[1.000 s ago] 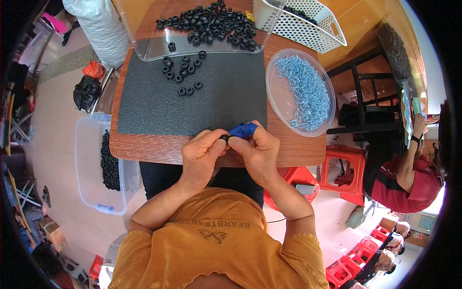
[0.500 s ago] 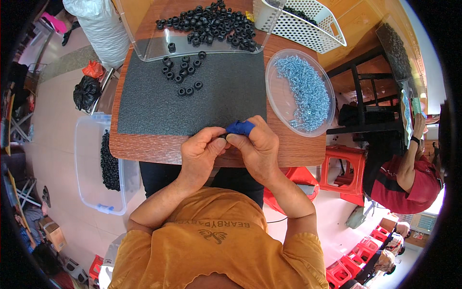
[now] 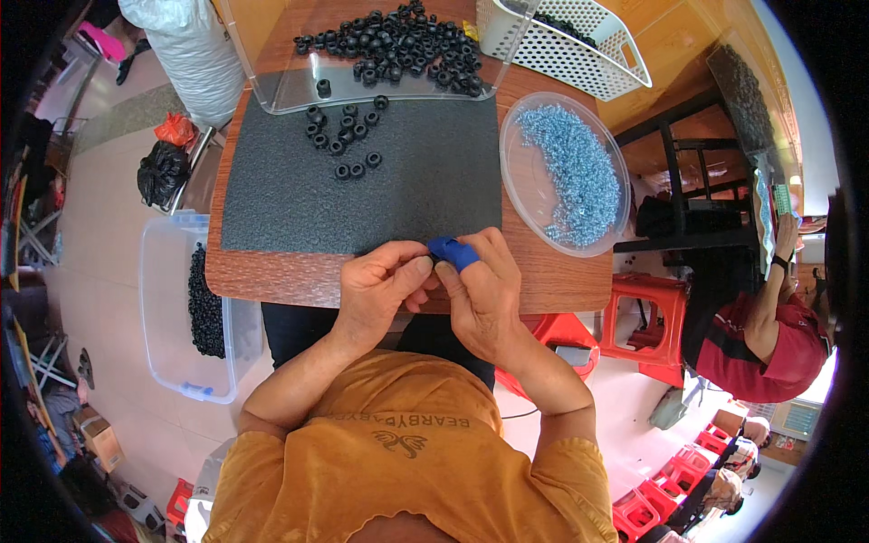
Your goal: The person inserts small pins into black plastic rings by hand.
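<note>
At the near edge of the table, my left hand (image 3: 380, 288) and my right hand (image 3: 484, 294) meet with their fingertips pinched together. A small black part, mostly hidden by the fingers, is held between them. A blue wrap (image 3: 453, 252) covers the index finger of my right hand. On the dark grey mat (image 3: 425, 181) ahead of my hands lie several loose black ring-shaped parts (image 3: 348, 136). To the right stands a round clear tray (image 3: 536, 204) with many small light blue, shiny pieces (image 3: 579, 172).
A clear bin (image 3: 299, 98) at the far edge holds a heap of black ring-shaped parts (image 3: 398, 45). Behind it is a white perforated basket (image 3: 543, 45). At left stands a clear tub (image 3: 167, 335) with black pieces. Red stools (image 3: 644, 317) and a person in red (image 3: 760, 348) are at right.
My right index finger has bent and its blue wrap has tilted downward. The fingers of both hands have shifted slightly around the small black part. The loose parts on the mat lie as before.
</note>
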`<state>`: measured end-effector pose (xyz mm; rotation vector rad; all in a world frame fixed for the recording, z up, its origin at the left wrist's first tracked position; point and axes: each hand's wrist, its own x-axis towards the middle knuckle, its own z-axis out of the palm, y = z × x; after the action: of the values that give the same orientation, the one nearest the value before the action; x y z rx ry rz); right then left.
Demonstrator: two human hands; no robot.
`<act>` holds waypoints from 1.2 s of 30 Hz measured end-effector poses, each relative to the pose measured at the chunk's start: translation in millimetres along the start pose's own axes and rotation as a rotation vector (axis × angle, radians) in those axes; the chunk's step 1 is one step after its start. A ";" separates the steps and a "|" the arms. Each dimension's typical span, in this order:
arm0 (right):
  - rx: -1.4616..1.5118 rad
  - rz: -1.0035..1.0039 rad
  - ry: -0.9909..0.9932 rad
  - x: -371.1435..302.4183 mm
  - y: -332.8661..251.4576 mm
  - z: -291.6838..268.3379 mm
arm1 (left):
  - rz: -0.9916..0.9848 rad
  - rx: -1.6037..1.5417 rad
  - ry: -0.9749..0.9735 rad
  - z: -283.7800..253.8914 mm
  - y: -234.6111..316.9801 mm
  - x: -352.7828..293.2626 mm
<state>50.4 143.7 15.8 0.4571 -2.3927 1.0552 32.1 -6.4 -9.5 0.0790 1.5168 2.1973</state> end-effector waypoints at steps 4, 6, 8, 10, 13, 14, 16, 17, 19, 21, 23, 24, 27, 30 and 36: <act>-0.011 0.000 0.002 -2.6 0.6 0.9 | 0.028 0.093 0.023 2.4 0.6 -1.2; -0.005 0.025 0.000 -4.3 1.2 1.5 | 0.027 0.086 0.026 2.8 0.0 -0.6; -0.002 0.028 0.000 -4.8 1.3 1.6 | 0.026 0.140 0.027 2.8 1.4 0.0; 0.004 0.029 0.000 -4.8 1.2 2.0 | 0.008 0.093 0.037 3.2 1.5 0.5; 0.004 0.040 0.000 -4.6 1.3 1.8 | 0.008 0.068 0.048 5.8 1.5 0.6; 0.004 0.045 -0.005 -3.8 0.6 1.7 | 0.030 0.092 0.055 5.9 1.8 0.2; 0.007 0.048 -0.011 -3.1 0.0 2.6 | 0.061 0.082 0.051 4.1 -2.2 0.8; 0.008 0.058 -0.015 -3.4 -0.5 3.0 | 0.090 0.072 0.042 3.6 -3.5 1.2; 0.008 0.068 -0.020 -3.8 -0.9 3.5 | 0.070 0.074 0.039 3.0 -1.0 1.2; 0.013 0.072 -0.028 -4.6 -0.5 4.5 | 0.049 0.076 0.036 2.9 2.8 1.3; 0.021 0.081 -0.030 -4.6 -2.1 5.0 | -0.031 0.057 0.073 3.3 6.8 1.7; 0.030 0.090 -0.031 -4.2 -3.0 5.0 | -0.030 0.057 0.074 1.9 6.3 2.9; 0.072 0.117 -0.085 -2.8 -2.6 1.5 | -0.062 -0.062 0.060 -3.1 5.1 6.6; 0.039 0.106 -0.085 1.3 -4.1 -0.5 | -0.095 -0.172 0.081 -3.5 6.0 8.6; -0.123 -0.056 -0.092 3.6 -0.5 7.0 | -0.077 -0.265 0.153 6.7 9.1 9.3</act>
<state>45.6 137.7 14.0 0.5353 -2.4928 0.8745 22.8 0.6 -0.7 -0.2330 1.2672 2.3647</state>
